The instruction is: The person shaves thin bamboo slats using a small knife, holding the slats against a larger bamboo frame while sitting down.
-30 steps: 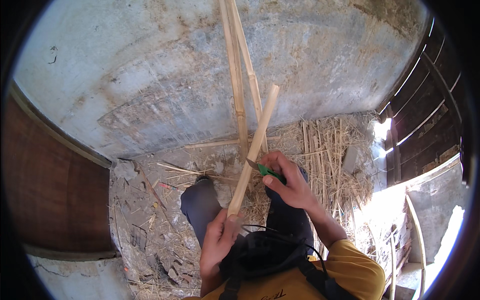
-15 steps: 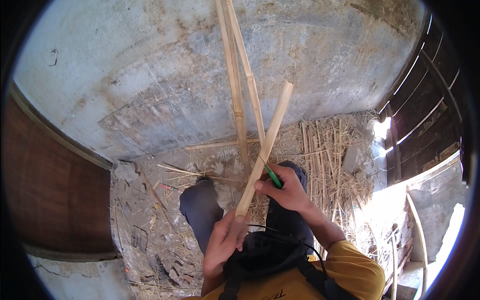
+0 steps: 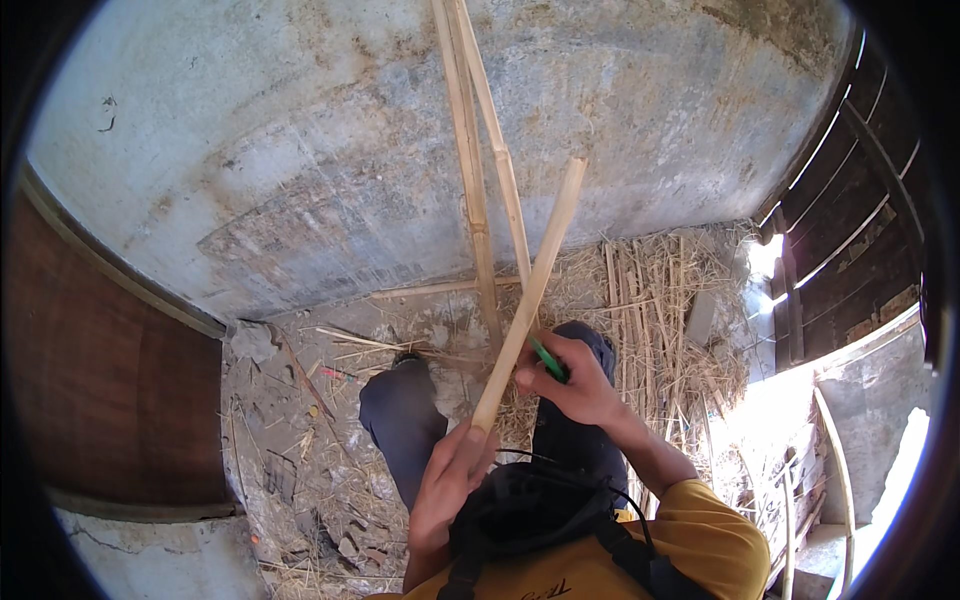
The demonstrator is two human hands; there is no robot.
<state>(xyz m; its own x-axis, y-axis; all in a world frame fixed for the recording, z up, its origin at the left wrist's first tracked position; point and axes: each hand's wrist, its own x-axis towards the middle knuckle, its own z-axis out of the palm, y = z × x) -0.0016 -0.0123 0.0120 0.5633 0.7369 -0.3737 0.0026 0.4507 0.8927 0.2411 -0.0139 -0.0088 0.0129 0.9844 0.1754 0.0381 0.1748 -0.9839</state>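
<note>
A pale split bamboo strip [image 3: 541, 275] slants up and away from my lap, its far end leaning to the right. My left hand [image 3: 449, 478] is closed round the strip's near end. In my right hand [image 3: 577, 386], a green-handled knife [image 3: 546, 359] is gripped close beside the strip's right edge, about halfway along it. The blade cannot be made out; the strip appears to hide it. My right thumb lies near the strip's edge, and I cannot tell whether it touches.
Two long bamboo poles, one a thick pole [image 3: 469, 170] and one a thinner pole [image 3: 500, 150], lean on the stained wall [image 3: 330, 150] ahead. Shavings and split strips [image 3: 645, 310] cover the floor at right. A brown panel [image 3: 120, 370] stands at left. My knees flank the work.
The strip has swung slightly, its far end a little to the right. My right hand and the knife have shifted slightly right; the blade seen across the strip earlier no longer shows.
</note>
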